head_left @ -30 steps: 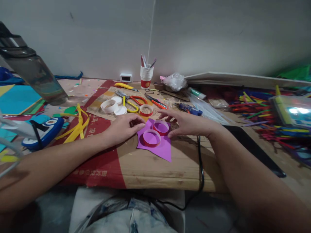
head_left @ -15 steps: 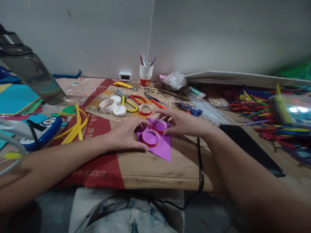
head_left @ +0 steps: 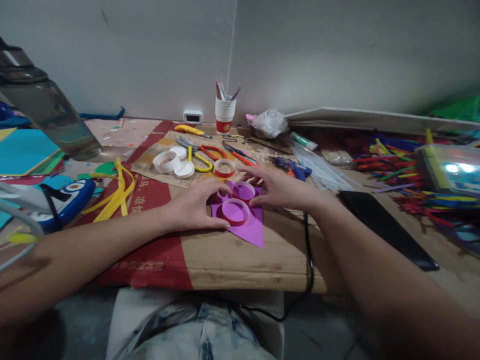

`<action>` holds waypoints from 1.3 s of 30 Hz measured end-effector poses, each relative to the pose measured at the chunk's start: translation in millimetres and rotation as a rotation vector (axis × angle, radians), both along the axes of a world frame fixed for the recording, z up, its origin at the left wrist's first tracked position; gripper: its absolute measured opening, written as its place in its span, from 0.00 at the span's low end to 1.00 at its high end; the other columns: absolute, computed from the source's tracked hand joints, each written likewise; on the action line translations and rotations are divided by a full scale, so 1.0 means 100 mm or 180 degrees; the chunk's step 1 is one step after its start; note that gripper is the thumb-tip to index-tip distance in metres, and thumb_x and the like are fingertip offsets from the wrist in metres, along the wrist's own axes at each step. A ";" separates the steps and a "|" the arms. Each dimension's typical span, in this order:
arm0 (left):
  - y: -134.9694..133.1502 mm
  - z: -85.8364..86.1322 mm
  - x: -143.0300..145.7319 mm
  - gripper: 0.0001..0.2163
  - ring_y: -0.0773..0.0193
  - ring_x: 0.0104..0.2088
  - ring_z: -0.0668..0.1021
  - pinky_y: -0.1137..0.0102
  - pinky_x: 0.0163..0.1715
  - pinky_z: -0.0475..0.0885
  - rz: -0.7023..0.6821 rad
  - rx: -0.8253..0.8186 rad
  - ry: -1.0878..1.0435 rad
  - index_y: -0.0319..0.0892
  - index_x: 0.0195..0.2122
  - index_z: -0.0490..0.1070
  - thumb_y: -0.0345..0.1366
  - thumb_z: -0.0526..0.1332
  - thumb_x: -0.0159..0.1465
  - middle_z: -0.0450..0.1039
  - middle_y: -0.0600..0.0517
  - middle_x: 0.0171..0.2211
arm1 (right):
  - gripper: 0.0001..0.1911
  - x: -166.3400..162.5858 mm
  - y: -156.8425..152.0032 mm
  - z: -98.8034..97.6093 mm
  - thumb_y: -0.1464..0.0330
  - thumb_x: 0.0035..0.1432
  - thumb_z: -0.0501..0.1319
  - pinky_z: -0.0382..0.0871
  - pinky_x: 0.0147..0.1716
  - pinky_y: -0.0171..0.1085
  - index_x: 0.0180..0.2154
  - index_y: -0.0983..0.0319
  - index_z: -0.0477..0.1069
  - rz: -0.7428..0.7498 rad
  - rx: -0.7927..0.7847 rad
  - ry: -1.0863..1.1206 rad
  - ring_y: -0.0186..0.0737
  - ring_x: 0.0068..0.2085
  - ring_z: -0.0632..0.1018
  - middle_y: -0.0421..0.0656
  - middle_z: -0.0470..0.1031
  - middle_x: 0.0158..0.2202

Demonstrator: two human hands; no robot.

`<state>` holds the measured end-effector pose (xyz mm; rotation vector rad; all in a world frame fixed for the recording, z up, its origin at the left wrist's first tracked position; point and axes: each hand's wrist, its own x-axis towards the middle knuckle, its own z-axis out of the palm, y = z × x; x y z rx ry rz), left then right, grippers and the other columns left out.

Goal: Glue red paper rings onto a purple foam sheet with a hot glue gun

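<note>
A purple sheet of paper (head_left: 252, 232) lies at the middle of the table. On it stand a larger red paper ring (head_left: 236, 222) and, just behind it, a smaller red paper ring (head_left: 243, 199). My left hand (head_left: 198, 204) curves around the left side of the larger ring, thumb and fingers spread, the thumb tip close to its front wall. From the right, my right hand (head_left: 275, 189) reaches to the smaller ring with its fingers apart. Its thumb is at that ring's side; whether it presses on it I cannot tell.
Behind the hands lie another red-and-white ring (head_left: 224, 169), white paper rings and discs (head_left: 184, 169), scissors (head_left: 202, 165) and a cutter (head_left: 189, 130). A blue glue gun (head_left: 294, 167) and black phone (head_left: 388, 230) are rightward. A bottle (head_left: 52, 110) stands left; a black cable (head_left: 308, 250) crosses the edge.
The larger ring has shifted slightly right and the smaller ring slightly left, so they sit closer together. Both hands have stayed nearly in place.
</note>
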<state>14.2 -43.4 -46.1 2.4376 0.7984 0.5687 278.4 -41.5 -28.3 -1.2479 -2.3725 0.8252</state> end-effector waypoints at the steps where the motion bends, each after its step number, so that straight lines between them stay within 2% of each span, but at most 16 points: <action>1: 0.00 0.00 0.00 0.29 0.55 0.47 0.78 0.60 0.49 0.74 -0.0009 0.0011 -0.0005 0.43 0.52 0.72 0.54 0.72 0.54 0.76 0.45 0.49 | 0.44 0.00 0.00 -0.01 0.66 0.53 0.71 0.75 0.49 0.45 0.68 0.51 0.60 0.0011 0.0042 -0.0013 0.46 0.49 0.80 0.44 0.78 0.54; 5: -0.02 0.03 0.02 0.29 0.53 0.48 0.77 0.59 0.50 0.73 -0.0091 0.0069 0.0021 0.44 0.52 0.72 0.55 0.72 0.54 0.76 0.45 0.50 | 0.44 0.00 0.02 -0.04 0.63 0.53 0.71 0.74 0.50 0.47 0.69 0.53 0.59 0.0036 0.0150 -0.0096 0.47 0.48 0.80 0.45 0.79 0.54; 11: -0.02 0.04 0.04 0.27 0.53 0.48 0.77 0.59 0.51 0.72 -0.0141 0.0104 0.0097 0.43 0.52 0.73 0.53 0.71 0.57 0.77 0.45 0.48 | 0.46 0.05 0.02 0.04 0.64 0.52 0.71 0.75 0.50 0.46 0.70 0.51 0.58 0.0057 -0.0081 0.0021 0.47 0.50 0.79 0.45 0.78 0.55; 17: -0.02 0.01 0.07 0.30 0.52 0.49 0.78 0.58 0.52 0.71 -0.0042 0.0268 0.0129 0.43 0.54 0.70 0.52 0.72 0.54 0.77 0.45 0.50 | 0.46 0.05 0.02 0.03 0.66 0.53 0.70 0.75 0.51 0.46 0.71 0.51 0.57 0.0103 -0.0137 0.0038 0.47 0.52 0.79 0.45 0.78 0.55; 23: -0.04 0.00 0.08 0.23 0.55 0.46 0.78 0.61 0.49 0.73 -0.0089 0.0328 0.0011 0.43 0.50 0.73 0.47 0.71 0.56 0.78 0.47 0.47 | 0.44 0.01 0.00 0.01 0.68 0.54 0.69 0.76 0.50 0.45 0.70 0.51 0.58 -0.0044 -0.0079 -0.0034 0.46 0.50 0.79 0.45 0.78 0.54; 27: -0.03 0.02 0.03 0.28 0.58 0.41 0.78 0.64 0.43 0.74 0.0027 0.0046 -0.0075 0.42 0.50 0.73 0.53 0.72 0.55 0.78 0.48 0.43 | 0.44 0.01 0.01 -0.01 0.65 0.54 0.70 0.77 0.49 0.45 0.70 0.53 0.59 -0.0126 -0.0022 -0.0008 0.46 0.49 0.80 0.45 0.80 0.52; 30: 0.00 0.04 -0.02 0.23 0.63 0.36 0.77 0.68 0.37 0.73 0.0374 -0.0387 -0.0308 0.40 0.47 0.74 0.54 0.66 0.61 0.78 0.50 0.39 | 0.44 0.01 0.02 -0.04 0.65 0.53 0.71 0.77 0.47 0.45 0.70 0.54 0.59 -0.0143 0.0053 -0.0004 0.47 0.47 0.81 0.45 0.81 0.49; 33: 0.03 0.05 -0.05 0.18 0.65 0.33 0.75 0.70 0.34 0.71 0.0566 -0.0521 -0.0453 0.40 0.41 0.75 0.51 0.60 0.66 0.77 0.52 0.34 | 0.44 0.01 0.04 -0.08 0.65 0.52 0.71 0.76 0.46 0.46 0.69 0.54 0.61 -0.0190 0.0205 -0.0079 0.48 0.46 0.81 0.45 0.81 0.48; 35: 0.04 0.05 -0.06 0.17 0.66 0.32 0.75 0.71 0.34 0.70 0.0523 -0.0438 -0.0436 0.40 0.41 0.76 0.51 0.61 0.65 0.77 0.52 0.34 | 0.44 0.01 0.04 -0.09 0.65 0.52 0.71 0.76 0.47 0.46 0.69 0.54 0.61 -0.0190 0.0264 -0.0092 0.48 0.46 0.81 0.45 0.81 0.48; 39: 0.00 0.05 -0.03 0.21 0.63 0.36 0.76 0.69 0.36 0.72 0.0197 -0.0114 -0.0343 0.41 0.44 0.76 0.52 0.69 0.59 0.77 0.50 0.40 | 0.45 0.01 0.04 -0.09 0.61 0.53 0.71 0.76 0.47 0.45 0.70 0.52 0.59 -0.0064 0.0161 0.0102 0.46 0.47 0.81 0.45 0.80 0.52</action>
